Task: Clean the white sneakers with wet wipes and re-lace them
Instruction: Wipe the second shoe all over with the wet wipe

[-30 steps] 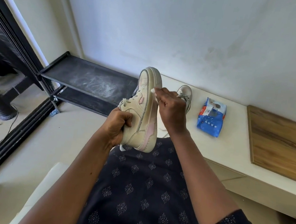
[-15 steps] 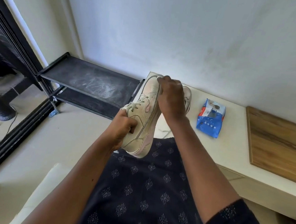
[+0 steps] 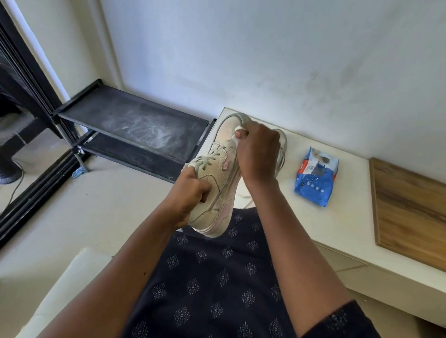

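"Two sneakers, then?"

"Yes. One sneaker is held up in the air, over the person's lap and the near left end of the bench. It is tilted, toe away and upward, with the sole turned to the right. The second sneaker stands on the bench behind it. Only a sliver of it shows past the right hand."

"How do the hands lie?"

"The left hand is clenched round the raised sneaker near its laces and collar, fingers curled against the side. The right hand pinches a white wet wipe between thumb and fingers and presses it on the sneaker near the toe."

"And the wipes?"

"A blue wipes packet lies flat on the bench, to the right of both sneakers and apart from them. Further right on the bench lies a wooden board, not touching the packet."

"Anything loose?"

"A thin pale strand, perhaps a lace, lies on the bench just below the right wrist. I cannot tell which sneaker it belongs to."

"What else?"

"A black shoe rack stands on the floor against the wall, left of the bench."
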Available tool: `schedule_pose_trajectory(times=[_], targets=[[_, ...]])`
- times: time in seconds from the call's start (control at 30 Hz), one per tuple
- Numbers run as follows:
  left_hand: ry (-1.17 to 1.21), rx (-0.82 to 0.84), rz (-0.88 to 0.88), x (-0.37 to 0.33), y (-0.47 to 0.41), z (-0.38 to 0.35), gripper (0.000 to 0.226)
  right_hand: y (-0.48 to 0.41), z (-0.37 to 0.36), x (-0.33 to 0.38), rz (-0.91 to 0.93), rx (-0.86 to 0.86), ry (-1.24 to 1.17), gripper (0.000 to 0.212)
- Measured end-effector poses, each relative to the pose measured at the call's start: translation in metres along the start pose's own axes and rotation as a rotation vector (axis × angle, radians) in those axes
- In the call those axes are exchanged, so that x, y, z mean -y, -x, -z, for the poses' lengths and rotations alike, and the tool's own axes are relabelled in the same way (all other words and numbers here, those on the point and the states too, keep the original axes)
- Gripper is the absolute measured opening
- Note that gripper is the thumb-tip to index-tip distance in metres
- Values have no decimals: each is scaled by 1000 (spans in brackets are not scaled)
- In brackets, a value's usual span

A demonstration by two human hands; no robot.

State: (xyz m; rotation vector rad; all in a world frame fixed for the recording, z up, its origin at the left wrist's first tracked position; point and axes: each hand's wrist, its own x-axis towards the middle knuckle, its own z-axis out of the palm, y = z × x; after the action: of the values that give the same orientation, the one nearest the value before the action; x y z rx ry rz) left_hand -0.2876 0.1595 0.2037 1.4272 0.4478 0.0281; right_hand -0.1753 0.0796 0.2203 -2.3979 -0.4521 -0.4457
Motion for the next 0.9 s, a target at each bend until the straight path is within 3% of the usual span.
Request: schedule_pose_trajectory(times=[0.17, 0.3, 0.47, 0.77, 0.9], targets=[[-13, -1, -9, 1, 3, 0, 37, -34, 0, -6, -24, 0, 61, 15], [19, -32, -20, 1, 1, 5, 36, -28, -2, -4, 130, -95, 18, 10], [75, -68, 3, 7, -3, 7, 35, 13, -15, -8, 295, -117, -69, 25], [123, -97, 49, 12, -9, 5, 31, 43, -17, -9, 332, -192, -121, 39], [77, -50, 16, 3, -7, 4, 33, 13, -13, -10, 289, -189, -71, 23]])
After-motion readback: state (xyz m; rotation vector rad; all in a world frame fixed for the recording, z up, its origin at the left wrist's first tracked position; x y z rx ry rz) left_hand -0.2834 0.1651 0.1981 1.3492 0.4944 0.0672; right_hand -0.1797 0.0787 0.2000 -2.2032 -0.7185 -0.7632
